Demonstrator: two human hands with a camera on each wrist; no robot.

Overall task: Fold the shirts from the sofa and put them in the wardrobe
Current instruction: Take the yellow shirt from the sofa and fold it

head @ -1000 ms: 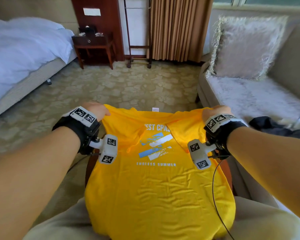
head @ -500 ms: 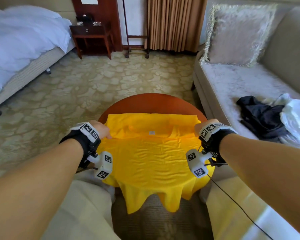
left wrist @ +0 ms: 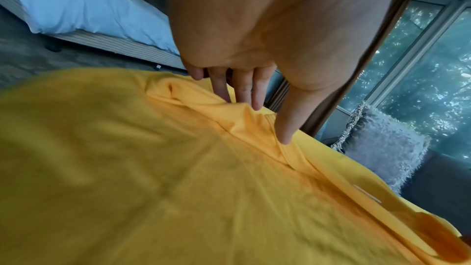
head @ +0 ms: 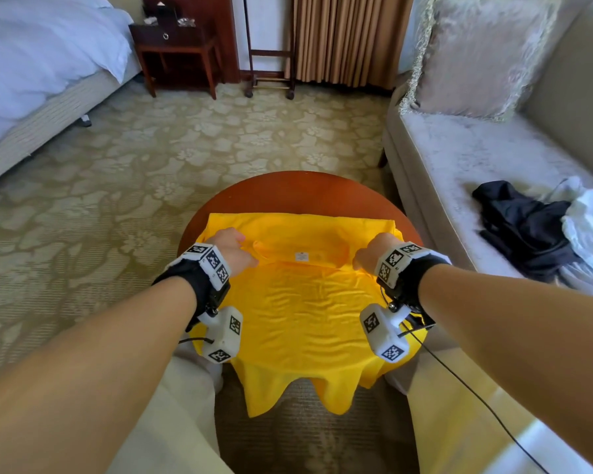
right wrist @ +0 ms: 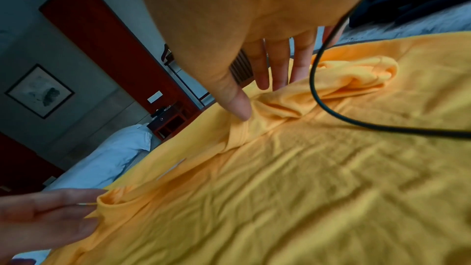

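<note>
A yellow shirt (head: 305,302) lies spread back-up on the round wooden table (head: 288,189), its hem hanging over the near edge. A white label shows at the collar. My left hand (head: 230,248) is at the left shoulder by the collar. In the left wrist view the left hand (left wrist: 254,112) has straight fingers, with tips and thumb touching a raised ridge of the yellow shirt (left wrist: 178,168). My right hand (head: 374,251) is at the right shoulder. Its view shows the right hand (right wrist: 257,100) with straight fingers and the thumb on a bunched fold of the yellow shirt (right wrist: 305,168).
A dark garment (head: 524,230) and a white garment (head: 589,227) lie on the grey sofa (head: 459,159) to the right, beyond a fringed cushion (head: 476,56). A bed (head: 31,63) and a nightstand (head: 175,46) stand far left. A black cable (right wrist: 331,112) trails over the shirt.
A second ago both hands held the shirt up, print facing me. It now lies on the table, and both hands have moved inward from the outer edges toward the collar.
</note>
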